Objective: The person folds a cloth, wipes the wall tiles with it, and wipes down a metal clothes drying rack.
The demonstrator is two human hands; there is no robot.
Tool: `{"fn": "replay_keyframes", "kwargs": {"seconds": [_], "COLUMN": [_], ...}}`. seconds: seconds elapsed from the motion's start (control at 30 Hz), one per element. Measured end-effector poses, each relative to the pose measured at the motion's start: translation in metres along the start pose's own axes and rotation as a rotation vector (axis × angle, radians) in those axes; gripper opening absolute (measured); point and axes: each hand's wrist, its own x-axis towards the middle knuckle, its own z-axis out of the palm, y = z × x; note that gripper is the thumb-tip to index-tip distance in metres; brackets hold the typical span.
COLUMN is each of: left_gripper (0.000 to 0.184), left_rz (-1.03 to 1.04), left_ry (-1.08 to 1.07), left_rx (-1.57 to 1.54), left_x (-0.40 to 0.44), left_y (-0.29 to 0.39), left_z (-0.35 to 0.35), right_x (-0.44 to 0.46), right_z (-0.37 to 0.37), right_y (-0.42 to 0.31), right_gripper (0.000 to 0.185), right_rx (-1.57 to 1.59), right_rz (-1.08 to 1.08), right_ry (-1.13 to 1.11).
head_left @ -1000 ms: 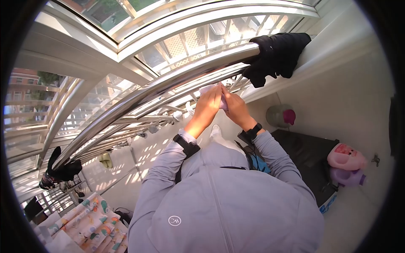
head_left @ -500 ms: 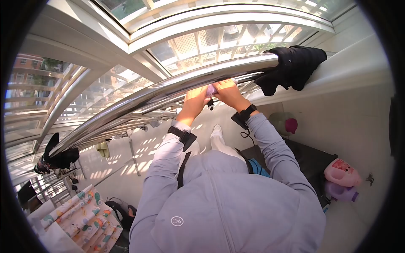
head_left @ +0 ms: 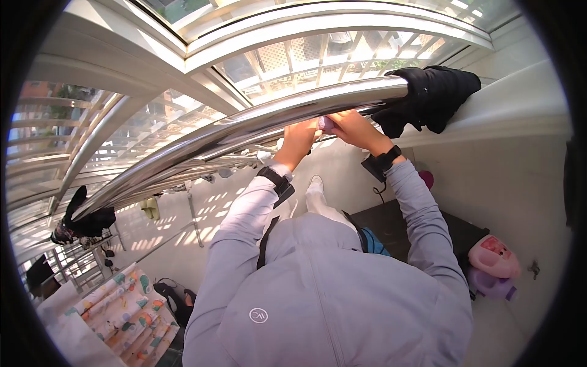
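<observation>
Just below the thick shiny metal rail [head_left: 244, 122], both my hands meet around a small purple cloth-like thing [head_left: 327, 125]. My left hand [head_left: 298, 140] has its fingers closed on the left side of it. From the right, my right hand [head_left: 359, 129] pinches the same piece, with part of the fingers hidden behind the rail. Its exact kind I cannot make out, as only a small patch shows. A black garment [head_left: 437, 98] hangs over the rail's right end, close to my right hand.
A drying rack [head_left: 183, 176] with several small items stands beyond the rail. Pink [head_left: 494, 257] and purple [head_left: 492, 284] bottles stand at the right by a dark surface [head_left: 397, 223]. Patterned fabric [head_left: 128, 306] lies at lower left. Green slippers [head_left: 150, 208] are on the floor.
Both hands have moved a little to the right along the rail, with the purple piece still between them. The right wrist has shifted furthest outward.
</observation>
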Motion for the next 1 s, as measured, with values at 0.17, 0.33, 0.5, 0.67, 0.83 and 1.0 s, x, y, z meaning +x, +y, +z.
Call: {"fn": "replay_keyframes", "kwargs": {"seconds": [0.17, 0.33, 0.5, 0.67, 0.83, 1.0], "left_gripper": [0.037, 0.036, 0.04, 0.029, 0.023, 0.032], "left_rz": [-0.016, -0.092, -0.229, -0.047, -0.28, 0.014], "left_ry": [-0.035, -0.042, -0.186, -0.1, -0.327, -0.202], "left_rx": [-0.104, 0.299, 0.168, 0.081, 0.029, -0.052], "left_x": [0.003, -0.042, -0.051, -0.033, 0.036, 0.058], "left_y": [-0.015, -0.039, -0.043, -0.03, 0.022, 0.032], "left_z": [0.007, -0.037, -0.059, -0.03, 0.026, 0.059], "right_x": [0.013, 0.052, 0.059, 0.036, -0.011, -0.037], "right_z": [0.045, 0.077, 0.085, 0.073, 0.037, 0.021], "right_y": [0.002, -0.06, -0.076, -0.036, 0.014, 0.05], "right_gripper": [0.023, 0.013, 0.009, 0.012, 0.017, 0.029], "right_rx": [-0.414, -0.279, -0.133, -0.089, -0.245, -0.125], "right_rz": [-0.04, 0.014, 0.063, -0.002, 0.194, 0.284], "right_ry": [-0.006, 0.177, 0.192, 0.425, 0.237, 0.282]}}
